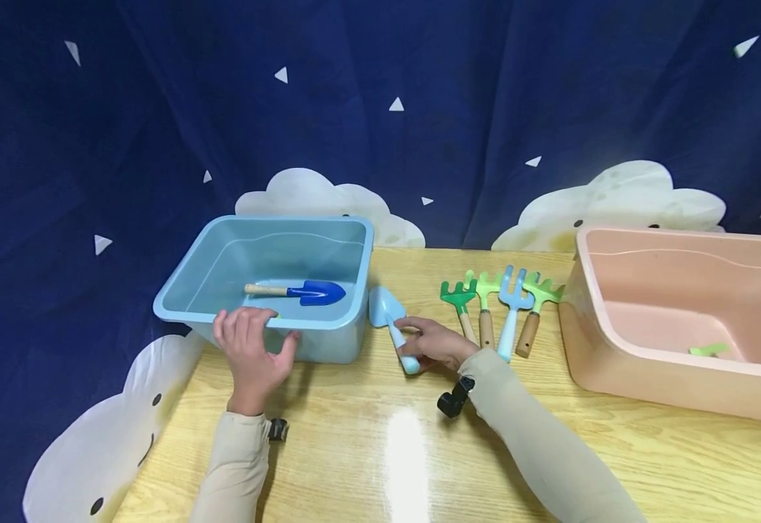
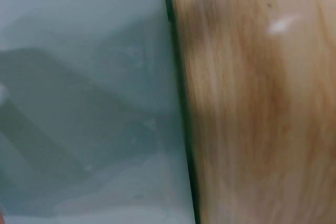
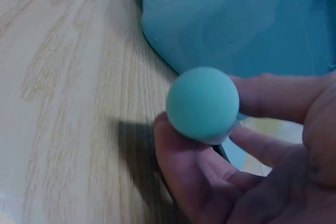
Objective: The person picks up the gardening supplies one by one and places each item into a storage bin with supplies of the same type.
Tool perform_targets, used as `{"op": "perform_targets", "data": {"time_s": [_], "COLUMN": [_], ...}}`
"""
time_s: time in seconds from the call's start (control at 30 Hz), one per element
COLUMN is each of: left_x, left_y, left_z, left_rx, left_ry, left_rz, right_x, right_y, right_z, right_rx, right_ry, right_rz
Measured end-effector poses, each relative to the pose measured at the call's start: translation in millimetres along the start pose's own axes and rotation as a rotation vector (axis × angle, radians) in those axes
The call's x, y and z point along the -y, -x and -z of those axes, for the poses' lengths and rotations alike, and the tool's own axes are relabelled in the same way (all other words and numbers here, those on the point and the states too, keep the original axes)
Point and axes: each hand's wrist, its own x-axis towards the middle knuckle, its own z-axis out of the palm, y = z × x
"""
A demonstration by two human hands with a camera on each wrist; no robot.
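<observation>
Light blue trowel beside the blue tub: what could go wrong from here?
The trowel lies close to the tub, so lifting it might bump the two together.
The right hand grips it near the handle's end, so the blade could dip or twist.
The left hand is on the tub's front rim; a hard pull might drag it.

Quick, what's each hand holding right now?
Left hand: closed, gripping the blue bin by its near rim.
Right hand: closed, holding the light-blue trowel.

A blue bin (image 1: 328, 343) is gripped by the left hand (image 1: 251, 354); a pale-blue trowel (image 1: 391, 325) is held by the right hand (image 1: 438, 343). Green rakes (image 1: 461, 297) are laid near the tabletop's (image 1: 348, 450) far edge.
</observation>
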Motion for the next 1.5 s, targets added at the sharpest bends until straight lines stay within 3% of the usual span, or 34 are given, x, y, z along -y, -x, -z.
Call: {"op": "perform_targets", "data": {"time_s": [0.27, 0.8, 1.5], "left_x": [-0.5, 0.0, -1.8], "left_y": [0.8, -0.8, -1.8], "left_z": [0.9, -0.2, 2.3], "left_rx": [0.001, -0.004, 0.012], "left_ry": [-0.007, -0.016, -0.010], "left_rz": [-0.002, -0.006, -0.001], "right_x": [-2.1, 1.2, -0.9], "right_y": [2.3, 3.8, 6.4], "right_z": [6.9, 9.5, 6.9], "right_rx": [0.063, 0.110, 0.121], "right_ry": [-0.026, -0.050, -0.097], "right_rz": [0.028, 0.040, 0.025]}}
